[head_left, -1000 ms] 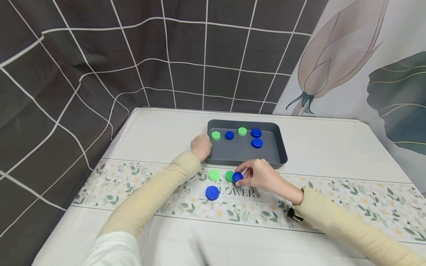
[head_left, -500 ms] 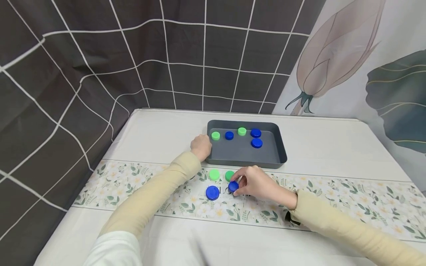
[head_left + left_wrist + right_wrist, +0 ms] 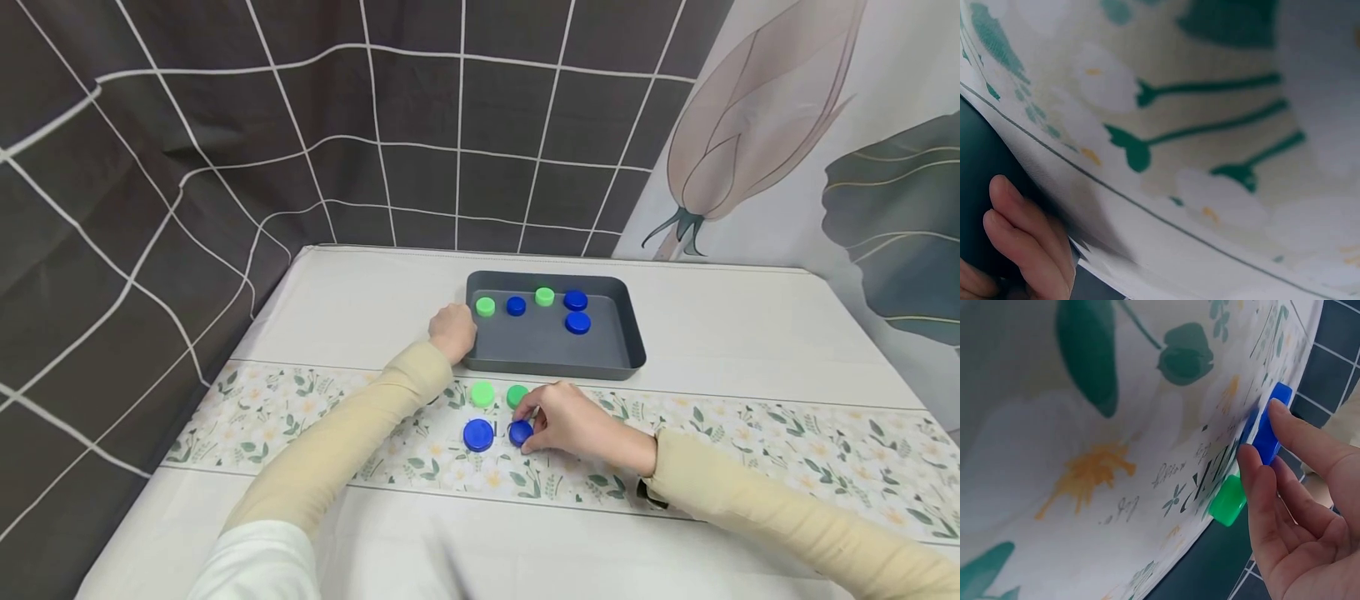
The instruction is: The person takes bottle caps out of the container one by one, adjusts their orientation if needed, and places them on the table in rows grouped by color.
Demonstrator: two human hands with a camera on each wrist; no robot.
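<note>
My right hand (image 3: 534, 427) pinches a small blue cap (image 3: 519, 432) between thumb and fingers, low on the floral table runner (image 3: 750, 450), just right of a larger blue cap (image 3: 478, 434). Two green caps (image 3: 482, 393) (image 3: 516, 395) lie just behind them. The right wrist view shows the fingers (image 3: 1300, 440) on the blue cap (image 3: 1264, 440), with a green cap (image 3: 1229, 501) beside it. At the near left corner of the grey tray (image 3: 551, 362), my left hand (image 3: 452, 331) grips the rim; its fingers (image 3: 1022, 240) lie against the dark tray wall (image 3: 979, 156).
Inside the tray lie two green caps (image 3: 485, 306) (image 3: 545, 296) and three blue caps (image 3: 516, 306) (image 3: 576, 300) (image 3: 577, 322). A dark grid-patterned curtain (image 3: 375, 125) hangs behind and to the left; a flower-print wall (image 3: 787, 125) stands at the right.
My right hand has brought the small blue cap from beside the right green cap toward me and leftward, down next to the larger blue cap. The left hand has stayed on the tray.
</note>
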